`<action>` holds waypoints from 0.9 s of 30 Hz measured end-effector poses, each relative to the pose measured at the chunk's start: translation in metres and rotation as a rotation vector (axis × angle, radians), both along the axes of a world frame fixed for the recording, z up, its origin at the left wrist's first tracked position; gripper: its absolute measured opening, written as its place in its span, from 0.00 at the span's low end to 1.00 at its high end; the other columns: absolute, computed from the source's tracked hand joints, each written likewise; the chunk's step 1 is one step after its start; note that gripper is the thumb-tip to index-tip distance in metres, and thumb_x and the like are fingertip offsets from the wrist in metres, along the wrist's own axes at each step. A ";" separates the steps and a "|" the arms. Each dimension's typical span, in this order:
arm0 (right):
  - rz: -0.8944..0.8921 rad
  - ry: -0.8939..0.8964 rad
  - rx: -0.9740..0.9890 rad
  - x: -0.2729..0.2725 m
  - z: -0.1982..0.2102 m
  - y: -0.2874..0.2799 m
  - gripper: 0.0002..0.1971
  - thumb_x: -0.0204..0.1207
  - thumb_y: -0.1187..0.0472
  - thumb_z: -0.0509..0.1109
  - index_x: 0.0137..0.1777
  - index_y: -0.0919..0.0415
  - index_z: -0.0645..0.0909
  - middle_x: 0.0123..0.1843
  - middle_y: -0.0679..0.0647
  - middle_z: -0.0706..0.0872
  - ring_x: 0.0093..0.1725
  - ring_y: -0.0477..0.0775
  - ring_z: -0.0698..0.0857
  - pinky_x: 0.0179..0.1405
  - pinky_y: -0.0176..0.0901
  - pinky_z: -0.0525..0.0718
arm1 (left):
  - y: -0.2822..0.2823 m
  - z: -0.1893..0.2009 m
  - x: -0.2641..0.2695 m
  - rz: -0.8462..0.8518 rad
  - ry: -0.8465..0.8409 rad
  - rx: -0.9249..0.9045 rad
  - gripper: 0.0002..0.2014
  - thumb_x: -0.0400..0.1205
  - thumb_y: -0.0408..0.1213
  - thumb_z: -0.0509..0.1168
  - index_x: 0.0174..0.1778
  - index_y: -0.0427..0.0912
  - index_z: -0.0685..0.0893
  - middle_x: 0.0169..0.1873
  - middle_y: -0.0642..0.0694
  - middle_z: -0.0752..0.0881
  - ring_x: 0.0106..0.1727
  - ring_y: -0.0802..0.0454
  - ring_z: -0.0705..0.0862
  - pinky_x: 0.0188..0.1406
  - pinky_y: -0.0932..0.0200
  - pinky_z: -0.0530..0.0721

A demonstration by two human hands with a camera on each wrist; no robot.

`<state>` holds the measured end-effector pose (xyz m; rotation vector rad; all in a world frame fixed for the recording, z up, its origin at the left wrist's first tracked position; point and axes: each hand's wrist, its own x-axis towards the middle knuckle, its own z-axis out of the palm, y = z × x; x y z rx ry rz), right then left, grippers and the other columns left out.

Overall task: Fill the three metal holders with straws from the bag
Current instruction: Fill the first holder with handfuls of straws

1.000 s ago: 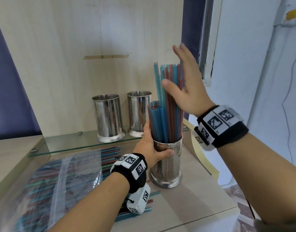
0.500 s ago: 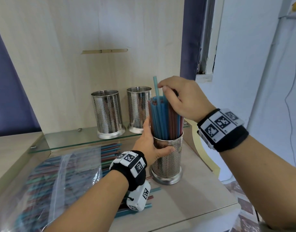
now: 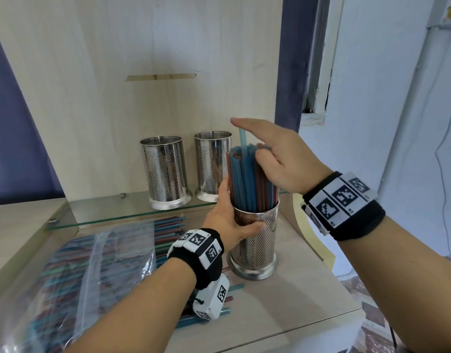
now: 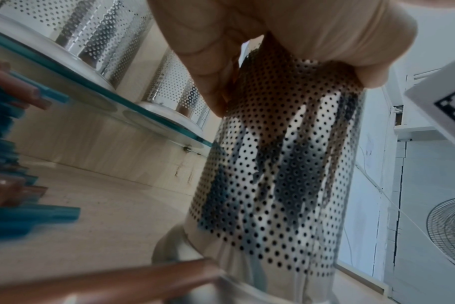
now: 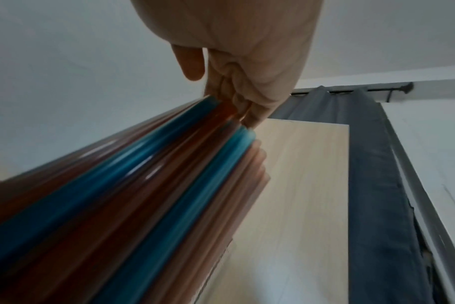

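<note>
A perforated metal holder (image 3: 256,245) stands on the wooden table, packed with blue and brown straws (image 3: 245,182). My left hand (image 3: 229,222) grips its upper wall, thumb across the front; the left wrist view shows the left hand (image 4: 273,41) on the holder (image 4: 286,164) too. My right hand (image 3: 273,154) lies flat over the straw tops, fingers straight, thumb against the bundle. One blue straw (image 3: 242,138) rises above the others under the index finger. In the right wrist view the right hand's fingertips (image 5: 249,115) touch the straw ends (image 5: 143,195). Two empty holders (image 3: 165,171) (image 3: 213,166) stand on the glass shelf.
A clear plastic bag of straws (image 3: 92,263) lies at the left of the table, with loose straws (image 3: 234,289) under my left wrist. The glass shelf (image 3: 104,212) runs along the wooden back panel. The table ends just right of the held holder, beside a tan curved strip (image 3: 306,225).
The tall straws have slid down into the holder. My right hand went from beside them to a fist on their tops, and now lies flat. The left hand kept its grip.
</note>
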<state>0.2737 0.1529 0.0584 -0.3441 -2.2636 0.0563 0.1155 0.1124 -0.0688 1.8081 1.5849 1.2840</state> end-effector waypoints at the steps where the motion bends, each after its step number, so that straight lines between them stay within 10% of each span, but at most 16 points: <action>1: -0.018 0.003 0.001 0.002 -0.007 0.002 0.29 0.74 0.68 0.55 0.76 0.62 0.76 0.76 0.56 0.79 0.75 0.44 0.73 0.74 0.21 0.62 | 0.000 -0.001 0.000 0.001 0.006 0.003 0.61 0.60 0.62 0.78 0.77 0.71 0.37 0.74 0.55 0.74 0.73 0.55 0.75 0.74 0.43 0.75; 7: -0.086 0.039 0.085 0.006 -0.044 0.007 0.28 0.72 0.58 0.62 0.75 0.58 0.77 0.80 0.55 0.74 0.80 0.51 0.69 0.80 0.48 0.63 | 0.001 -0.001 0.000 -0.016 0.013 0.009 0.64 0.60 0.66 0.77 0.80 0.66 0.36 0.77 0.52 0.71 0.75 0.55 0.73 0.75 0.46 0.74; 11: -0.171 0.117 -0.016 0.006 -0.054 0.005 0.36 0.74 0.50 0.68 0.83 0.52 0.65 0.86 0.54 0.62 0.85 0.49 0.61 0.82 0.53 0.59 | 0.000 -0.001 -0.001 -0.010 0.020 -0.019 0.64 0.65 0.59 0.79 0.81 0.62 0.32 0.78 0.51 0.69 0.75 0.57 0.71 0.76 0.52 0.71; 16: -0.179 0.187 -0.118 0.003 -0.060 0.005 0.31 0.74 0.47 0.66 0.78 0.52 0.73 0.83 0.53 0.68 0.84 0.53 0.63 0.83 0.58 0.62 | -0.003 -0.001 0.000 -0.013 0.022 -0.019 0.63 0.67 0.59 0.78 0.80 0.62 0.31 0.77 0.52 0.70 0.75 0.57 0.73 0.74 0.55 0.72; 21: -0.225 0.370 -0.359 -0.009 -0.083 -0.003 0.59 0.64 0.36 0.77 0.85 0.39 0.38 0.89 0.52 0.45 0.88 0.49 0.46 0.84 0.51 0.53 | -0.009 0.001 0.005 0.034 0.083 -0.051 0.61 0.73 0.51 0.76 0.81 0.54 0.28 0.79 0.47 0.69 0.73 0.51 0.75 0.69 0.57 0.74; 27: -0.088 0.427 -0.596 -0.010 -0.103 0.007 0.52 0.71 0.49 0.80 0.86 0.43 0.48 0.72 0.43 0.78 0.67 0.38 0.81 0.64 0.34 0.82 | -0.011 -0.003 0.008 0.056 0.110 0.041 0.58 0.74 0.51 0.75 0.82 0.58 0.31 0.80 0.47 0.66 0.75 0.52 0.73 0.74 0.49 0.75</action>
